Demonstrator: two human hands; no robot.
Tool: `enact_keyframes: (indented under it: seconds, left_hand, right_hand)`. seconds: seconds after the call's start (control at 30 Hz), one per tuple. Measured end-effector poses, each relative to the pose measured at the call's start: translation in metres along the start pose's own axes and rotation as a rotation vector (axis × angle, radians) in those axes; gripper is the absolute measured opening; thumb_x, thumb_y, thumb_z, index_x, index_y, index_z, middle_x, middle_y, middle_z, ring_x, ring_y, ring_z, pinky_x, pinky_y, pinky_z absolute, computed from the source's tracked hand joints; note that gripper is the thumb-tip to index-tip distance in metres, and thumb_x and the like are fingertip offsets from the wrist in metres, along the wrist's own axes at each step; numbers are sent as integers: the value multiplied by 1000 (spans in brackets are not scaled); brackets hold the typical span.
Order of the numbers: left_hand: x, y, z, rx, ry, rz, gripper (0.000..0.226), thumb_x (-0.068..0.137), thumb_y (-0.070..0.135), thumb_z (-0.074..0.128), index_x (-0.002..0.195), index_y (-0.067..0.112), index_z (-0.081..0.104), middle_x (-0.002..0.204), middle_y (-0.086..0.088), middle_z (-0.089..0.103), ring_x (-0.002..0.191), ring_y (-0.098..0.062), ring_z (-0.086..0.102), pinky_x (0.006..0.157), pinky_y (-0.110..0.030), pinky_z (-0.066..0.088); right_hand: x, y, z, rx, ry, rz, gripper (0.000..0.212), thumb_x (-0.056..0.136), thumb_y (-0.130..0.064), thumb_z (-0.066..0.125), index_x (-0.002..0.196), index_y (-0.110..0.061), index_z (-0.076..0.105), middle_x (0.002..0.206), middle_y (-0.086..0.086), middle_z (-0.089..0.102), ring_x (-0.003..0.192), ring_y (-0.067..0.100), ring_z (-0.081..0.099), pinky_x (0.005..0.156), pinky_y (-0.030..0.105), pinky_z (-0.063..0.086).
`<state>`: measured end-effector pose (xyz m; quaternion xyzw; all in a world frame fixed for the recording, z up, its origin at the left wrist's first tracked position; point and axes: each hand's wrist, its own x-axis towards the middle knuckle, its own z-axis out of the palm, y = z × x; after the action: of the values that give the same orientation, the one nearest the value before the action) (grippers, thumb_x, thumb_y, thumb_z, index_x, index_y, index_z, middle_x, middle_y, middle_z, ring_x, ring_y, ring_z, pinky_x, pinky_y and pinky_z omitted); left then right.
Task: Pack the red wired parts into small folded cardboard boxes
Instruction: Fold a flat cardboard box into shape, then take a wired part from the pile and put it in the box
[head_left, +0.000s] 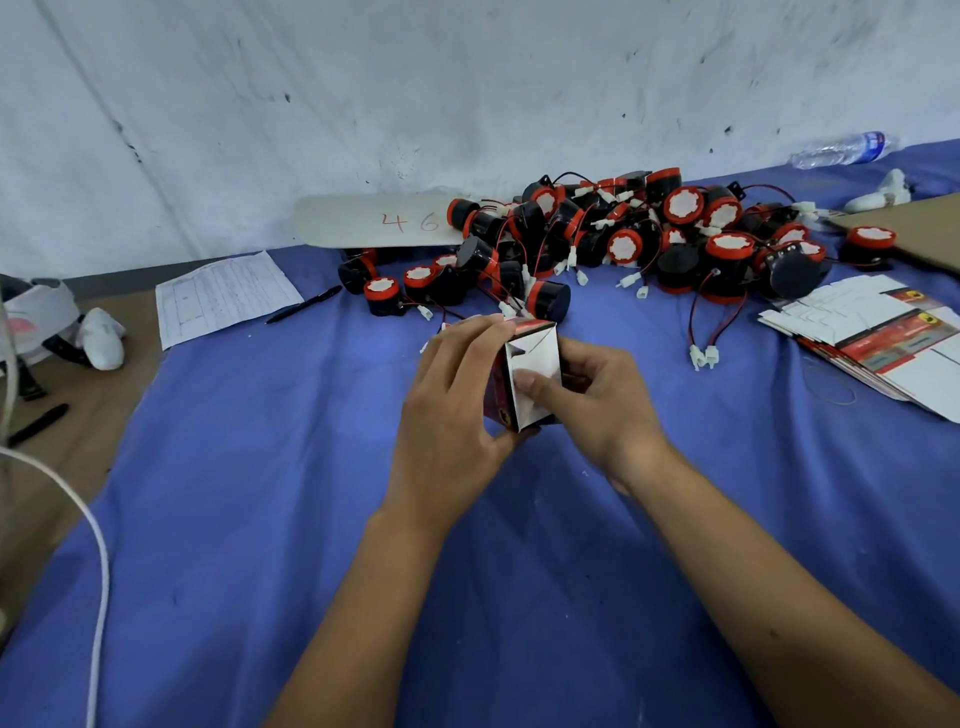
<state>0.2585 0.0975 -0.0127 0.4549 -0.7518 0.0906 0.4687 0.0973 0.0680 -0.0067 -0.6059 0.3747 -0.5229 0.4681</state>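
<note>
Two hands (457, 410) (597, 410) around one small, glossy, square-edged cardboard box (524, 379).

Blue cloth (260, 467) w/ parts pile (623, 239), flat boxes (878, 343), paper (223, 296), pen (304, 305).

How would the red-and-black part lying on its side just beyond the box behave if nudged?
The red-and-black part is round and lies on its side, so it would probably roll a little. Its thin wire looks floppy and may snag neighbouring parts. The blue cloth likely damps the roll.
</note>
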Motion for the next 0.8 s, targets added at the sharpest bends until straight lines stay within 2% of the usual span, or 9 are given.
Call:
enact_keyframes:
  seconds: [0.1, 0.23, 0.33, 0.43, 0.53, 0.63, 0.7, 0.73, 0.8]
  left_hand:
    - [-1, 2, 1, -2, -5, -9, 76, 79, 30, 92, 141, 8, 56, 143, -5, 56, 133, -24, 52, 114, -33, 41]
    - [0, 6, 1, -49, -20, 0, 76, 81, 39, 89, 141, 8, 56, 143, -3, 57, 135, -22, 51, 114, -33, 41]
    - [2, 8, 0, -104, -3, -20, 77, 78, 37, 90, 142, 16, 54, 144, 7, 55, 135, -15, 50, 113, -28, 40]
    - [1, 5, -3, -151, 3, -90, 87, 71, 35, 94, 144, 27, 47, 143, 22, 49, 134, -9, 49, 111, -24, 40]
    - [0, 4, -3, -173, -30, -131, 87, 72, 43, 92, 144, 27, 47, 144, 21, 51, 134, -9, 50, 109, -27, 44]
    - [-1, 2, -1, -172, -52, -152, 84, 76, 47, 89, 145, 29, 46, 144, 20, 51, 134, -6, 47, 108, -20, 41]
    - [-1, -2, -1, -137, -96, -176, 87, 74, 43, 90, 146, 27, 45, 149, 16, 48, 137, -6, 42, 110, -16, 35]
    - [-2, -5, 0, -117, -132, -187, 86, 73, 37, 90, 146, 24, 47, 152, 13, 45, 141, -9, 40, 113, -17, 33]
    - [-4, -9, 0, -122, -163, -219, 74, 73, 23, 80, 142, 17, 55, 155, 5, 44, 145, -16, 39, 119, -25, 32]
  right_hand:
    - [0, 0, 0, -7, 48, 0, 29, 88, -10, 77, 105, -33, 74, 97, -7, 78, 89, 15, 75, 70, 38, 64]
    - [1, 0, -5, 13, 112, 73, 27, 85, -9, 79, 108, -21, 74, 93, -4, 78, 83, 19, 75, 58, 33, 60]
    - [4, -1, -15, 232, -58, 146, 28, 87, -8, 75, 114, -16, 73, 104, 5, 77, 93, 25, 74, 72, 38, 62]
    - [6, -4, -24, 447, -266, 200, 38, 87, -13, 70, 124, -7, 67, 116, 14, 70, 102, 29, 68, 86, 43, 55]
    - [8, -2, -26, 422, -250, 168, 41, 83, -9, 72, 122, -1, 62, 107, 18, 70, 95, 32, 69, 83, 43, 54]
    - [7, -2, -26, 434, -254, 161, 42, 80, -9, 76, 119, -3, 62, 104, 22, 70, 93, 36, 69, 85, 47, 54]
    - [4, -4, -23, 279, -187, 71, 38, 75, -14, 83, 108, -13, 64, 93, 19, 72, 84, 31, 69, 79, 42, 56]
    - [3, -3, -22, 48, -111, -32, 37, 73, -18, 84, 103, -18, 62, 87, 14, 72, 78, 26, 68, 75, 36, 55]
    - [3, 0, -19, -625, 19, -249, 36, 73, -21, 80, 101, -25, 57, 82, -3, 69, 77, 21, 64, 74, 30, 47]
